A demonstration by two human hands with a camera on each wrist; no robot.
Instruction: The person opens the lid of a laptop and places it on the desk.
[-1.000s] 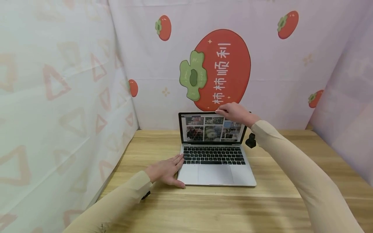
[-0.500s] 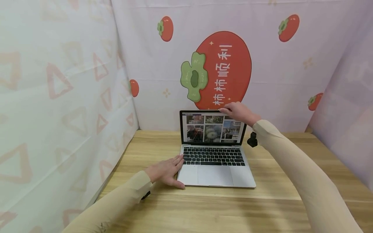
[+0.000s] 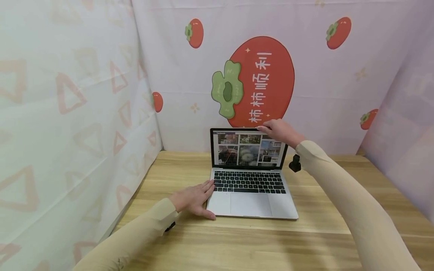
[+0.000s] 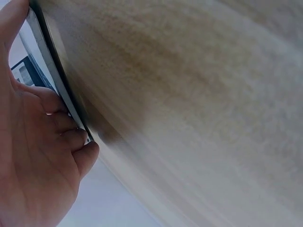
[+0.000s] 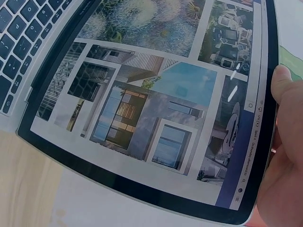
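Note:
A silver laptop (image 3: pixel 220 205) stands unfolded on the table, its lit screen (image 3: pixel 249 154) full of photo tiles. My right hand (image 3: pixel 279 130) pinches the right part of the screen's top edge. In the right wrist view, the thumb (image 5: pixel 281 78) lies against the top bezel and the other fingers go behind the lid, mostly hidden. My left hand (image 3: pixel 194 199) rests on the left side of the laptop's base, fingers spread beside the keyboard (image 3: pixel 249 181), thumb by the front corner. The left wrist view shows that palm (image 4: pixel 35 165) against the base's edge.
The wooden table (image 3: pixel 237 244) carries the laptop. A cloth backdrop (image 3: pixel 176 75) with persimmon prints hangs close behind the screen, and more cloth (image 3: pixel 91 113) walls the left side. A small black device (image 3: pixel 295 163) sits beneath the right cuff.
The screen has tilted slightly back, its top edge higher against the backdrop. My right hand has moved a little to the right with its hold on the edge. The left hand has stayed put.

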